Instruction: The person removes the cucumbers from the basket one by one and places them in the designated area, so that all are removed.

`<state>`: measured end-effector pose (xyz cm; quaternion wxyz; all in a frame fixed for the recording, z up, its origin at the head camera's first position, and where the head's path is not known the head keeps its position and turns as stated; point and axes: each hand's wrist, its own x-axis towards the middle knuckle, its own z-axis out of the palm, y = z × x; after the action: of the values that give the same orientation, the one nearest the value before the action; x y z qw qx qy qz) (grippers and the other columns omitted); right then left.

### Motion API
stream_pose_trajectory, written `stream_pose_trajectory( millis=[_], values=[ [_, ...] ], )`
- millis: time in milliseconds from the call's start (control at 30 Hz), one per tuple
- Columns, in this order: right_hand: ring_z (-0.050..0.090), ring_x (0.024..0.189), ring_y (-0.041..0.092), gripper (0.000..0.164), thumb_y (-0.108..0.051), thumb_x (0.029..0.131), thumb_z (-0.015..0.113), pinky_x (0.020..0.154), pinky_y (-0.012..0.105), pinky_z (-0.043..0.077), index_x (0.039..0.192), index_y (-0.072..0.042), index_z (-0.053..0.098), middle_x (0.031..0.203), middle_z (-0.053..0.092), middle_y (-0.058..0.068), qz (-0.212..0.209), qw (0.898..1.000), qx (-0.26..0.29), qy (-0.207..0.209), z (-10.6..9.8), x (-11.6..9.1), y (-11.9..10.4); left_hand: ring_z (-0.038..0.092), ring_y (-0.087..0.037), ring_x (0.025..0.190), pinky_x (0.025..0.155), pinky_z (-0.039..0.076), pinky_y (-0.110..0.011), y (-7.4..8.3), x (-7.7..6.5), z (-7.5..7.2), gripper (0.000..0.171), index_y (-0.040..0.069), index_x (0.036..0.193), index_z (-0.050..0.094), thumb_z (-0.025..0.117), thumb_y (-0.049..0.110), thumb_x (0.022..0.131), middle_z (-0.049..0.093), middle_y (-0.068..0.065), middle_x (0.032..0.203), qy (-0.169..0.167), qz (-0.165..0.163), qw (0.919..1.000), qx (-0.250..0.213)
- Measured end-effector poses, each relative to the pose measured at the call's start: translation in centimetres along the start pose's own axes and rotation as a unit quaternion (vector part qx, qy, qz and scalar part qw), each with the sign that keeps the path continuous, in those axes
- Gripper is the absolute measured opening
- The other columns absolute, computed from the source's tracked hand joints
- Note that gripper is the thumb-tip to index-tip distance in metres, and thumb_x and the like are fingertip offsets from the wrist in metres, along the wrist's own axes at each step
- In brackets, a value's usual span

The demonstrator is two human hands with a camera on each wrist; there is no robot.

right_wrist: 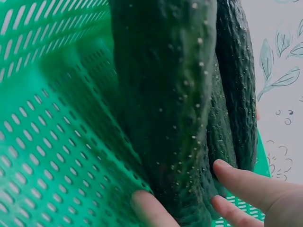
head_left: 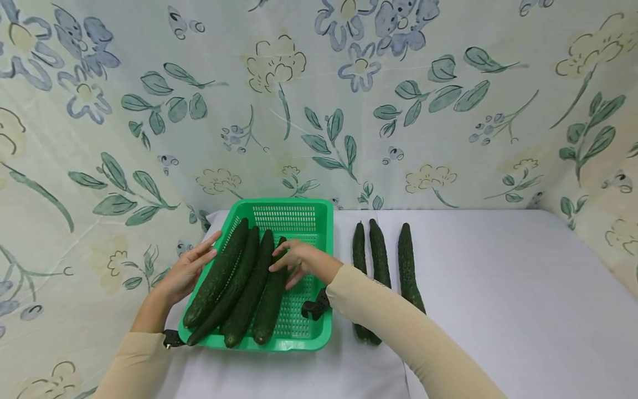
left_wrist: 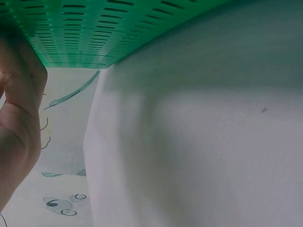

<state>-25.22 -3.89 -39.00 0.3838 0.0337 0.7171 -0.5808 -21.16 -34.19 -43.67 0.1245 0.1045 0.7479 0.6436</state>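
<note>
A green plastic basket (head_left: 304, 346) holds several dark green cucumbers lying lengthwise side by side. My right hand (head_left: 304, 260) reaches in over the rightmost cucumber in the basket (head_left: 269, 310), its thumb on one side and its spread fingers on the other. In the right wrist view this cucumber (right_wrist: 163, 104) fills the middle; the thumb and fingertips stand loosely about its lower end, and firm contact cannot be told. Fingers extended, my left hand (head_left: 186, 271) rests against the basket's left side. The left wrist view shows that hand (left_wrist: 21, 104) beside the slotted basket wall (left_wrist: 80, 33).
To the right of the basket, three more cucumbers (head_left: 407, 255) lie on the white-covered table (head_left: 498, 288), partly hidden by my right sleeve. A floral cloth (head_left: 349, 111) hangs behind and along the sides of the table.
</note>
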Motion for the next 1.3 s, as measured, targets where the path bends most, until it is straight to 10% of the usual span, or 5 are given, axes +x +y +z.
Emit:
stream_pose_trajectory(
  millis=[1300],
  values=[
    [0.063, 0.104, 0.050, 0.050, 0.002, 0.087, 0.076, 0.071, 0.046, 0.060, 0.134, -0.006, 0.060, 0.151, 0.026, 0.031, -0.039, 0.999, -0.027, 0.009, 0.64, -0.42, 0.10, -0.018, -0.036, 0.147, 0.114, -0.005, -0.062, 0.13, 0.01, 0.08, 0.058, 0.022, 0.162, 0.018, 0.042, 0.028, 0.110, -0.013, -0.016, 0.164, 0.000, -0.009, 1.0000, 0.001]
  ],
)
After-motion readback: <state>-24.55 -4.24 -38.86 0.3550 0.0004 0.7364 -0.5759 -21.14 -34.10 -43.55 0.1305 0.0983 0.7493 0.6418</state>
